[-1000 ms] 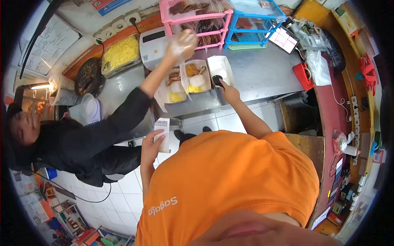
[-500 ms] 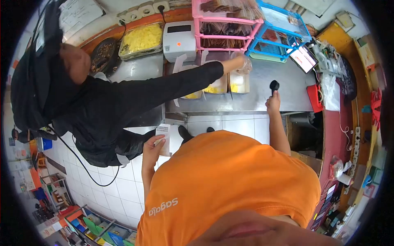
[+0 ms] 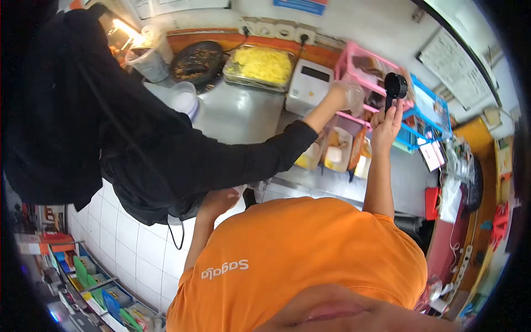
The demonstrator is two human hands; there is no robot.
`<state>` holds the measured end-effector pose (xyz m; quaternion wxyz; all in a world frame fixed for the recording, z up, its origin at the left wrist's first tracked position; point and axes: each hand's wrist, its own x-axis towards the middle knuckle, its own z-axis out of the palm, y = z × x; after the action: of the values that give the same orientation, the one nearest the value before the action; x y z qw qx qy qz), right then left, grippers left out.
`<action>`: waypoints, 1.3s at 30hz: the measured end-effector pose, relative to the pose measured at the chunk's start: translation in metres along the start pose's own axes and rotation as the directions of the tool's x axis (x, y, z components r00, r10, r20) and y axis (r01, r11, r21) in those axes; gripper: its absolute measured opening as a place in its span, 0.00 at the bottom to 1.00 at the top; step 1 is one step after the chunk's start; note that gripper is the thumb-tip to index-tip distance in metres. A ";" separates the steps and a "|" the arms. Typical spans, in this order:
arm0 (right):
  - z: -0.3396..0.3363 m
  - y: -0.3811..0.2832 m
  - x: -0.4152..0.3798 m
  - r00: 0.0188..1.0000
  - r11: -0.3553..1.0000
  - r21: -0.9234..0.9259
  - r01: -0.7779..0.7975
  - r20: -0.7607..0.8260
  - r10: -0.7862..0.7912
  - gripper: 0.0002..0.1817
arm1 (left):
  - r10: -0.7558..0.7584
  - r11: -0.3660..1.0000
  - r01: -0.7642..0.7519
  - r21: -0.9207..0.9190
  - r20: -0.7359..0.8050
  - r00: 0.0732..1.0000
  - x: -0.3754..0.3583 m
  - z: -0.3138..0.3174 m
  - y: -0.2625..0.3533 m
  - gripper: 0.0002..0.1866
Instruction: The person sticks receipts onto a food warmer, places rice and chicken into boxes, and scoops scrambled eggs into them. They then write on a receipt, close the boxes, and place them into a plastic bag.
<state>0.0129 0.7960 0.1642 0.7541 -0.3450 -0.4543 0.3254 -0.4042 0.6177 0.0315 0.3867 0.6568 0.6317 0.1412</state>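
Black scoop stands upright in the right hand, whose fingers grip its handle, at right before the far pink rack. Near left, the left hand is partly hidden; its grip I cannot tell.
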 end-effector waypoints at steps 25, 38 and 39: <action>0.463 0.261 0.027 0.679 0.099 -0.786 0.610 0.583 0.446 0.33 | -0.081 0.213 -0.577 -0.788 -0.603 0.794 0.018 -0.249 -0.072 0.29; 0.798 0.392 0.052 0.225 0.759 -0.429 0.490 0.903 0.365 0.18 | -0.024 0.156 -0.778 -0.609 -0.789 0.613 0.075 -0.360 -0.129 0.45; 0.808 0.406 0.053 0.213 0.764 -0.415 0.494 0.910 0.356 0.18 | -0.035 0.158 -0.777 -0.609 -0.790 0.612 0.077 -0.360 -0.134 0.46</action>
<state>-0.7742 1.2431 0.1392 0.1431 -0.2723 -0.9175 0.2522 -0.7311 0.7953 0.1546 0.3921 0.3422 0.2993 0.7998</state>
